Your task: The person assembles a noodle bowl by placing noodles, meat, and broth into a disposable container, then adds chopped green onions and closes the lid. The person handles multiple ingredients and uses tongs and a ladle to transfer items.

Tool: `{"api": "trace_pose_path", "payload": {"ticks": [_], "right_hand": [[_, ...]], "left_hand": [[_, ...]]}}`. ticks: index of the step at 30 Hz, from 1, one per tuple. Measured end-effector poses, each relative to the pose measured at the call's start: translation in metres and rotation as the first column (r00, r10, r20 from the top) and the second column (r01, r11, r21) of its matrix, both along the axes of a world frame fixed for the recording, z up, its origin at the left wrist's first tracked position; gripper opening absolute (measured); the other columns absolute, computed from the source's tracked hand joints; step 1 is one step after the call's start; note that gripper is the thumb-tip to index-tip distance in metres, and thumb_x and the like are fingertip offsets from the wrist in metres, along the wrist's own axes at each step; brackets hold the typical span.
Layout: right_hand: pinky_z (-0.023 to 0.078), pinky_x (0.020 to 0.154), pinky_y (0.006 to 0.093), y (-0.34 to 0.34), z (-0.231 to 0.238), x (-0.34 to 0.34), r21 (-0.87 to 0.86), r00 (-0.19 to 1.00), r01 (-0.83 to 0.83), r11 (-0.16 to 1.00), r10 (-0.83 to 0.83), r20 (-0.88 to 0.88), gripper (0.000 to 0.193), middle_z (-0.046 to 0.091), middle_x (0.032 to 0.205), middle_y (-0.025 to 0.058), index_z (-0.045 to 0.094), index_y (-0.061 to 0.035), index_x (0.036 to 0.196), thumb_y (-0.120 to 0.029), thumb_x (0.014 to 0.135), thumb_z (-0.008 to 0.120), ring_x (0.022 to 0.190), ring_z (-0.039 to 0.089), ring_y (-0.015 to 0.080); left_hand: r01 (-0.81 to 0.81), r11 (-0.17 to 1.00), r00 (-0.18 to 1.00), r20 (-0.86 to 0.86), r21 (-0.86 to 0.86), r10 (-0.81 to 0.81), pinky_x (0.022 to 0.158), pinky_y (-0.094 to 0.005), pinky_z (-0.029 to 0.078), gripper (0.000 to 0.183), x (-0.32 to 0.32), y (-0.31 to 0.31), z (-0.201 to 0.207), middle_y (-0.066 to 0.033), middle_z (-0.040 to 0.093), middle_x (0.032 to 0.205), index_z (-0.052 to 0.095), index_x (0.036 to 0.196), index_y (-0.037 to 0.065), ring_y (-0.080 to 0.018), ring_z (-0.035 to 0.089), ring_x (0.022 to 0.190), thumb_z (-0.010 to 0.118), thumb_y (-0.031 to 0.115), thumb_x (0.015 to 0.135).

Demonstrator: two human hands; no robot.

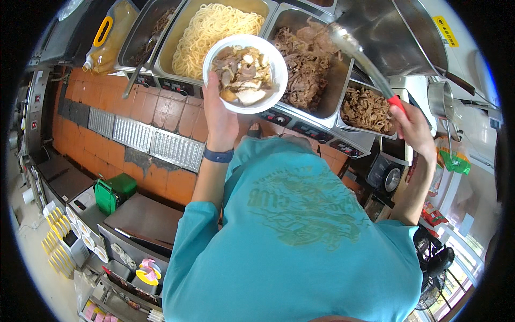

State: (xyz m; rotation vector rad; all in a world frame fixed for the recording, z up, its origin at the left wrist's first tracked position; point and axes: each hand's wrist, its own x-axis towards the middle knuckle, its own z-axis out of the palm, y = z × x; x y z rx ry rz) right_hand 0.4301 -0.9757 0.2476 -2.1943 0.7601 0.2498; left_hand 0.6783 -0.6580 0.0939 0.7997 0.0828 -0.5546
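My left hand [219,115] grips a white round bowl [279,88] by its near left rim, thumb up along the side. Brown slices and pale white pieces [247,75] lie in the bowl. The bowl is held over the front edges of the noodle pan [185,19] and the meat pan [335,88]. In my right hand [413,126] are metal tongs [373,70] with a red grip, closed in my fingers. Their far end is over the right side of the sliced cooked meat [306,64]; whether they pinch any meat cannot be made out.
A smaller pan of brown shredded meat [367,110] sits right of the meat pan. At the far left stand a narrow pan with a utensil handle [134,75] and a yellow-handled jug [110,43]. A pot [441,99] is at right. Metal drain grates [134,134] cross the orange tiled floor.
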Motion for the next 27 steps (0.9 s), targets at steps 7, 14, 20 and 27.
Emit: {"api": "trace_pose_path", "payload": {"ticks": [7,14,20,27], "right_hand": [[0.034,0.047,0.0226,0.028,0.046,0.013,0.170,0.997,-0.074,0.983,0.070,0.027,0.042,0.047,0.064,-0.0046,0.061,0.0005,0.101,-0.041,0.102,0.059,0.054,0.045,0.0035],[0.043,0.058,0.0399,0.065,0.026,0.067,-0.384,0.959,-0.283,0.879,0.268,-0.093,0.048,0.059,0.068,0.0158,0.062,-0.0004,0.102,-0.048,0.095,0.066,0.059,0.057,0.0283],[0.046,0.065,0.0415,0.070,0.047,0.050,-0.328,0.986,-0.162,0.931,0.144,-0.079,0.046,0.062,0.074,0.0194,0.063,-0.0003,0.105,-0.044,0.092,0.070,0.065,0.060,0.0323],[0.049,0.067,0.0459,0.091,0.035,0.037,-0.426,0.967,-0.256,0.868,0.226,-0.120,0.041,0.066,0.079,0.0224,0.064,-0.0031,0.105,-0.038,0.087,0.075,0.076,0.065,0.0426]], "left_hand": [[0.232,0.965,0.966,-0.084,-0.124,-0.243,0.112,-0.0401,0.041,0.068,0.006,-0.028,0.007,-0.0084,0.047,0.149,0.036,0.151,0.008,-0.0227,0.047,0.137,0.037,0.057,0.104],[0.314,0.927,0.926,-0.151,-0.204,-0.346,0.115,-0.0452,0.037,0.075,-0.004,-0.035,0.006,-0.0089,0.046,0.152,0.035,0.153,0.012,-0.0259,0.044,0.140,0.037,0.065,0.101],[0.271,0.952,0.951,-0.115,-0.139,-0.287,0.112,-0.0434,0.040,0.060,-0.006,-0.027,-0.007,-0.0093,0.050,0.149,0.039,0.150,0.008,-0.0247,0.048,0.136,0.046,0.047,0.105],[0.268,0.960,0.961,-0.054,-0.079,-0.273,0.110,-0.0408,0.043,0.057,-0.005,-0.020,-0.011,-0.0086,0.052,0.147,0.041,0.147,0.006,-0.0223,0.052,0.133,0.052,0.043,0.104]]}}
